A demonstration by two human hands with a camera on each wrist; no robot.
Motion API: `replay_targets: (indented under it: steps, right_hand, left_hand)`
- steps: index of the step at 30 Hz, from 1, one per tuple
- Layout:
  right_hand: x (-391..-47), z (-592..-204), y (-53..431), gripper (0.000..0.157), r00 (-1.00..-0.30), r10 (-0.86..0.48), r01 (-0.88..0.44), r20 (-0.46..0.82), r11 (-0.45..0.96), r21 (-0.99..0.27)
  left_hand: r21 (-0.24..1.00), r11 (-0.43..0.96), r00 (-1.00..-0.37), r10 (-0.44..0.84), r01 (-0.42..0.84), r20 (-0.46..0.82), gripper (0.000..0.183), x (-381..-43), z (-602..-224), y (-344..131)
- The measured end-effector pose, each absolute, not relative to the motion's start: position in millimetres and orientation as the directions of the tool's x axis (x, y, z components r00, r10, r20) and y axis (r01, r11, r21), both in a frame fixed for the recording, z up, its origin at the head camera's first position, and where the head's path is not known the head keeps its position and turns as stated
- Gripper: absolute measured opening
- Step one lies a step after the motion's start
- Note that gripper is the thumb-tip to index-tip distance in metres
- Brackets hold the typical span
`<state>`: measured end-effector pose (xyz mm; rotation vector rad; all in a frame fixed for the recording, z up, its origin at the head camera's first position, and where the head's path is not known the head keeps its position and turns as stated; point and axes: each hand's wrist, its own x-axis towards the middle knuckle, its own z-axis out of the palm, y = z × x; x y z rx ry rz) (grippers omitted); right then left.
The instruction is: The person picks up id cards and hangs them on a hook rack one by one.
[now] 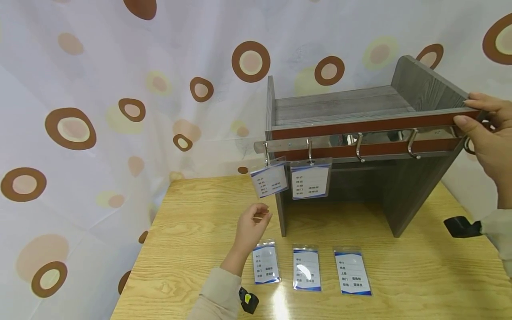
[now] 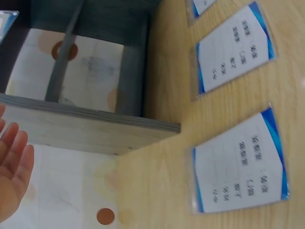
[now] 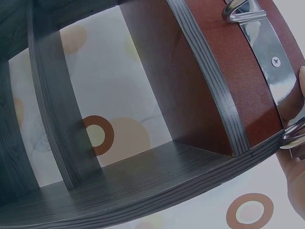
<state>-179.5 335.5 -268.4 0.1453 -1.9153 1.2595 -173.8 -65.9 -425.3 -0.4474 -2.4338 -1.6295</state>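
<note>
Grips a grey wooden rack (image 1: 382, 148) at its corner with right hand (image 1: 490, 142) and holds left hand (image 1: 251, 226) (empty, loosely curled) just below-left of two rectangular blue-edged white plastic badges (image 1: 310, 181) on silver hooks (image 1: 358, 147).

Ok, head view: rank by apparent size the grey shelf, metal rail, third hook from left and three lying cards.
1. Grey shelf
2. Metal rail
3. Left card, middle card, right card: too alike to rank
4. Third hook
</note>
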Motion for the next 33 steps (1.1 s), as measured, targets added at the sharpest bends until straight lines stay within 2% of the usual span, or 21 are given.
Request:
replay_targets:
  steps: [8, 15, 20, 33]
  right_hand:
    - [-181, -268, 335, 0.031, -0.655, 0.313, -0.531, 0.688, 0.458, -0.713]
    - [-180, -268, 336, 0.032, -0.656, 0.316, -0.506, 0.686, 0.49, -0.71]
    - [-180, -268, 336, 0.032, -0.655, 0.318, -0.503, 0.686, 0.494, -0.709]
    - [-180, -269, 337, 0.031, -0.665, 0.321, -0.49, 0.674, 0.493, -0.719]
  left_hand:
    - [0.846, 0.468, -0.963, 0.204, 0.253, 0.175, 0.024, -175, -450, -80]
    - [0.815, 0.547, -0.97, 0.234, 0.19, 0.068, 0.034, -178, -467, -89]
    - [0.778, 0.612, -0.975, 0.223, 0.144, 0.006, 0.037, -179, -478, -95]
    - [0.76, 0.648, -0.98, 0.175, 0.042, -0.095, 0.041, -182, -510, -102]
